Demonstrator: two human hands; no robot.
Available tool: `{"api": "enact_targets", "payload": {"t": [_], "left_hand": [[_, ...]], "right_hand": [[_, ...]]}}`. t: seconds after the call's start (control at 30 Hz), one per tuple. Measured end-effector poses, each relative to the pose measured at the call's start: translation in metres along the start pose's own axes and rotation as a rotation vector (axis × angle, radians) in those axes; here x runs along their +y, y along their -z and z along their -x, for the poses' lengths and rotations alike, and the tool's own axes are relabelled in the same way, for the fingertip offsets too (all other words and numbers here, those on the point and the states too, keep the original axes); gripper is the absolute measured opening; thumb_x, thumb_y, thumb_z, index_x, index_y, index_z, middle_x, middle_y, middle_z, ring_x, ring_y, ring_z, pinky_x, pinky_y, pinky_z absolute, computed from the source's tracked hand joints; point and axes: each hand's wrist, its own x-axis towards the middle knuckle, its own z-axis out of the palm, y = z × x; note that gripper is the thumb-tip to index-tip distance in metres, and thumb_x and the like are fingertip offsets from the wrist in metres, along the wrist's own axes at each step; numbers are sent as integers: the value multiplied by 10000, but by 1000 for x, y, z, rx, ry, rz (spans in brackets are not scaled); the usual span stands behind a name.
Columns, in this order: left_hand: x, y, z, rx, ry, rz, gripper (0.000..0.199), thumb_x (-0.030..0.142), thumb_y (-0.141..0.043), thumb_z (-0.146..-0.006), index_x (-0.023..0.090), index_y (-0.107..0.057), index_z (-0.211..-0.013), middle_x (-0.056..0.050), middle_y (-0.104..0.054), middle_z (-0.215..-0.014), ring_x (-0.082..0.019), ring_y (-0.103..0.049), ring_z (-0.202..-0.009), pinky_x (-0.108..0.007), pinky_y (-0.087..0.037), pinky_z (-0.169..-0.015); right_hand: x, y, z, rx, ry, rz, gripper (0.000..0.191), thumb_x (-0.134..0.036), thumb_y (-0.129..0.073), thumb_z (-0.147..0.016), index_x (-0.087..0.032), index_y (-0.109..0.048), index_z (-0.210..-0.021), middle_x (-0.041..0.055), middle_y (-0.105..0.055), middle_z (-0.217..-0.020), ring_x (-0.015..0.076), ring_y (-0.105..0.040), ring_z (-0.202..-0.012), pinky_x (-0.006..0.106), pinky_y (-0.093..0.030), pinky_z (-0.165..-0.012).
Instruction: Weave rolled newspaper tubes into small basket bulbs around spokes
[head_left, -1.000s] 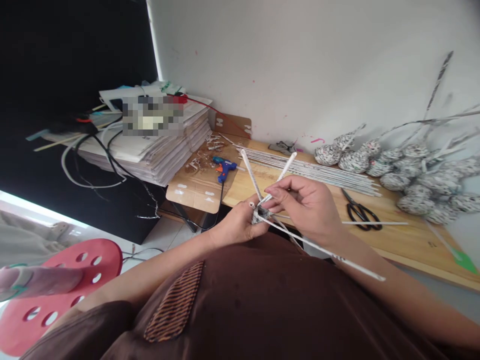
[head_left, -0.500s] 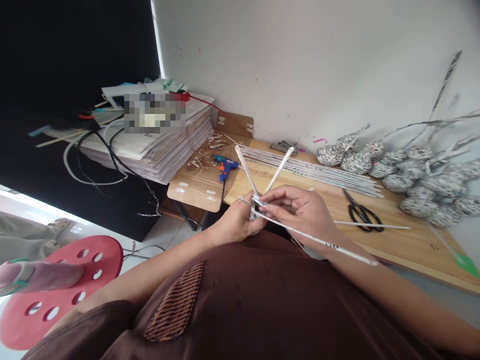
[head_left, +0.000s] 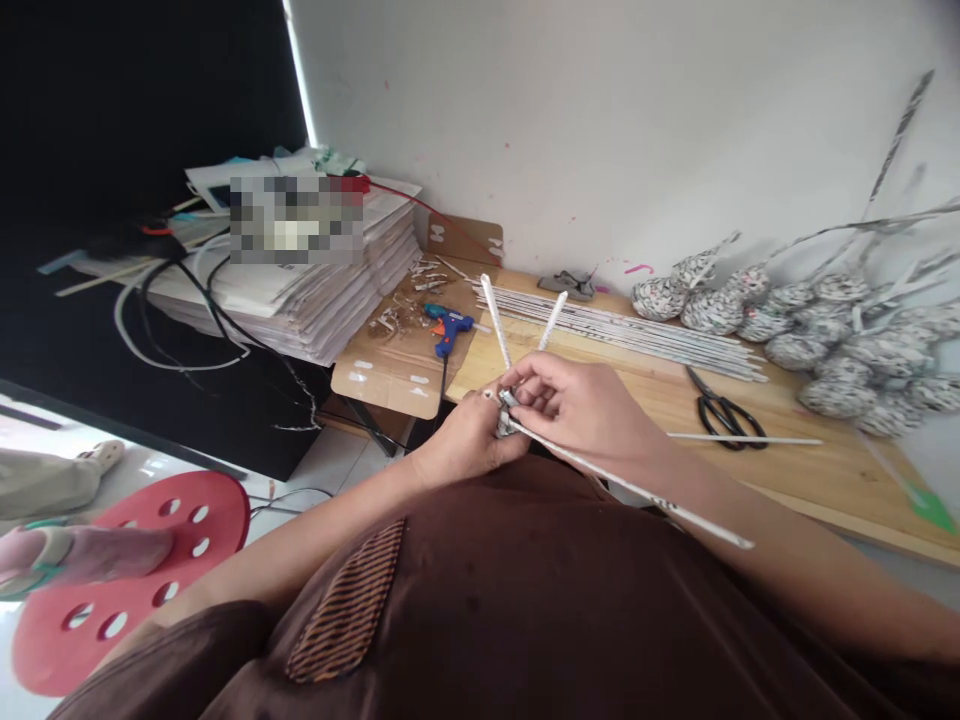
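Close to my apron, my left hand point(head_left: 472, 435) is closed around the base of a small woven piece of rolled paper sticks point(head_left: 508, 422). My right hand point(head_left: 574, 400) pinches the same piece from the right, its thumb and fingers at the weave. Two paper sticks point(head_left: 495, 318) rise from it in a V, and their lower ends are partly behind my fingers. Another long paper stick point(head_left: 637, 483) slants down to the right, below my right hand and across my forearm. The inside of the weave is mostly hidden by my fingers.
Several rolled paper sticks point(head_left: 637, 332) lie along the wooden table point(head_left: 810, 490), with black scissors point(head_left: 724, 412) at right. Woven paper gourds point(head_left: 795, 350) stand by the wall. A blue glue gun point(head_left: 448, 330) rests on cardboard point(head_left: 390, 388) beside stacked paper point(head_left: 360, 290). A red stool point(head_left: 191, 530) is at left.
My right hand has shifted slightly left and its fingers have curled over the weave. The upright sticks have tilted, the right one now partly behind my hand. My left hand keeps its grip.
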Motion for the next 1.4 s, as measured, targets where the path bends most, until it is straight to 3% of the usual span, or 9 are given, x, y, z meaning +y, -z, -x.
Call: {"api": "enact_targets", "payload": {"t": [0.2, 0.33, 0.53, 0.73, 0.83, 0.93, 1.07, 1.23, 1.4], "left_hand": [[-3, -4, 0, -41, 11, 134, 332, 211, -640, -793, 166, -532, -1104, -28, -652, -885, -145, -589, -746, -261, -491, -678], [-3, -3, 2, -23, 61, 177, 256, 198, -617, -808, 163, -525, -1044, -17, -614, -869, -134, -574, -752, -257, -471, -683], [0, -3, 3, -43, 106, 248, 221, 201, -629, -789, 182, -482, -953, 48, -513, -733, -103, -481, -642, -239, -409, -613], [7, -2, 2, -56, 110, 231, 269, 198, -625, -788, 177, -486, -1017, 40, -526, -746, -105, -473, -645, -234, -405, -608], [8, -1, 2, -44, 109, 167, 228, 189, -617, -790, 175, -496, -983, 27, -545, -758, -113, -490, -662, -244, -405, -621], [6, -2, 3, -28, 119, 144, 218, 174, -615, -783, 177, -495, -964, 41, -518, -731, -111, -477, -653, -245, -398, -621], [4, -4, 4, -31, 120, 182, 231, 184, -603, -810, 176, -497, -1015, 50, -498, -733, -101, -454, -641, -231, -392, -607], [3, -5, 6, -58, 106, 64, 256, 190, -608, -786, 172, -516, -1024, 24, -553, -761, -119, -499, -657, -252, -403, -628], [6, -4, 5, -110, 99, -48, 202, 212, -611, -763, 178, -522, -942, -7, -577, -786, -143, -529, -684, -272, -413, -636]], "right_hand": [[3, -1, -6, -7, -72, -288, 149, -152, -641, -765, -179, -701, -900, 12, -711, -765, 138, -668, -688, 251, -533, -639], [5, -2, 2, 6, -18, -118, 81, -188, -679, -799, -200, -728, -862, 9, -731, -776, 148, -664, -696, 274, -509, -672], [12, 0, 15, 42, 227, 142, 156, -292, -630, -935, -257, -781, -916, 37, -772, -907, 202, -682, -874, 333, -494, -818], [13, -6, 19, 184, 1, 6, 103, -254, -696, -867, -242, -753, -952, 21, -764, -885, 177, -701, -772, 307, -515, -735], [16, -11, 21, 200, 27, 24, 27, -246, -718, -859, -226, -734, -865, 14, -739, -841, 172, -678, -776, 299, -501, -723], [18, -11, 23, 159, 182, 145, 95, -232, -678, -905, -206, -727, -829, 20, -715, -797, 182, -633, -801, 326, -481, -774], [19, -5, 23, 67, 370, 283, 182, -193, -574, -970, -180, -748, -916, 79, -705, -935, 220, -578, -935, 387, -450, -898], [14, 5, 19, -124, 298, 374, 229, -174, -572, -955, -195, -756, -819, 90, -660, -923, 235, -541, -964, 385, -428, -887], [10, 17, 8, -315, 223, 316, 247, -150, -544, -946, -189, -782, -890, 78, -673, -861, 205, -592, -870, 318, -428, -782]]}}
